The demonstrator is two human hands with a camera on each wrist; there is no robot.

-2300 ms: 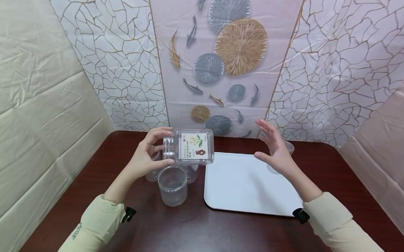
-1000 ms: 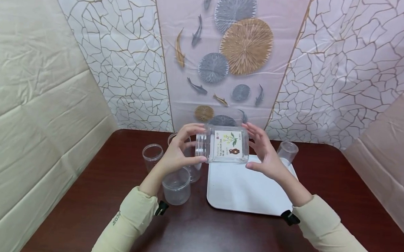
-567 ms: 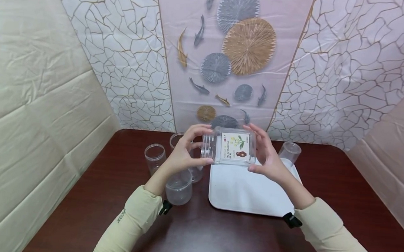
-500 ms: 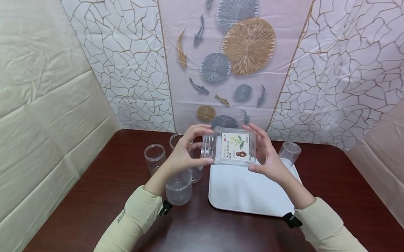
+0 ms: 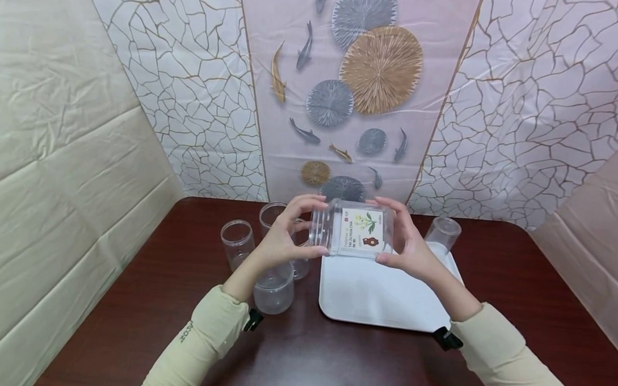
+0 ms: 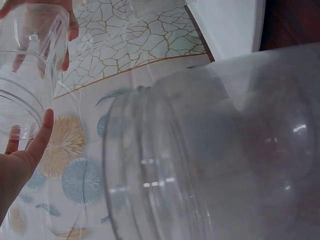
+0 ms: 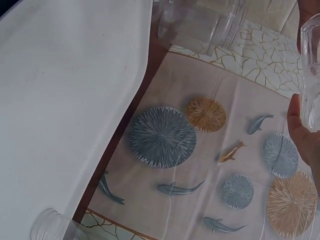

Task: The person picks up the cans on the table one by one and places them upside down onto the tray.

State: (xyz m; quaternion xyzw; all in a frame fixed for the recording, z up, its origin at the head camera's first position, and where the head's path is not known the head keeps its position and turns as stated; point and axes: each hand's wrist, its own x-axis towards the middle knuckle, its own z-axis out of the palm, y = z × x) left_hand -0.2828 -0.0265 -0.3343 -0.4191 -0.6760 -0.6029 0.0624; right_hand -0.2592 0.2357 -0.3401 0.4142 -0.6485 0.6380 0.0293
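Head cam: jar (image 5: 361,232) gripped sideways, neck (image 5: 320,227) by L hand (image 5: 280,238), base (image 5: 388,230) by R hand (image 5: 412,246); pressure shd be lt & even.

Left of tray (image 5: 382,298): 3 jars (image 5: 273,297) | tray's far right corner: 1 container (image 5: 443,230) | between hands (image 5: 282,240): held jar (image 5: 353,231)

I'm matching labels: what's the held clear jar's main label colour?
Mainly white rectangular label, clearest in head view.

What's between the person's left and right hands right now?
A clear plastic jar with a white flower-printed label, on its side: the left hand grips its ridged end, the right hand its base. The head view shows it.
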